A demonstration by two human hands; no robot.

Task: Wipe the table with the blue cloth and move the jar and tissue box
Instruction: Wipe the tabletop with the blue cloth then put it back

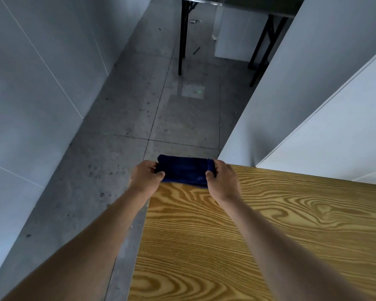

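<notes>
I am holding the blue cloth [183, 171] with both hands at the far left corner of the table [248, 235], at about 12 o'clock from where I am standing. The cloth is folded into a compact dark band and is lying across the corner, its near edge touching the wood-grain top and its far part reaching past the table edge over the floor [122, 127].

My left hand [144, 178] is closing on the cloth's left end, at 9 o'clock of the cloth, with the thumb pressing on top and the fingers curling beyond it; this hand is sitting off the table's left edge. My right hand [223, 181] is gripping the cloth's right end, at 3 o'clock of the cloth, thumb on the near side and fingers wrapping over the far side, and it is resting above the tabletop.

White panels [313, 105] are standing at 1 to 2 o'clock, just beside the table's far edge. A dark-legged table [182, 40] is standing well apart at 12 o'clock, across the floor.
</notes>
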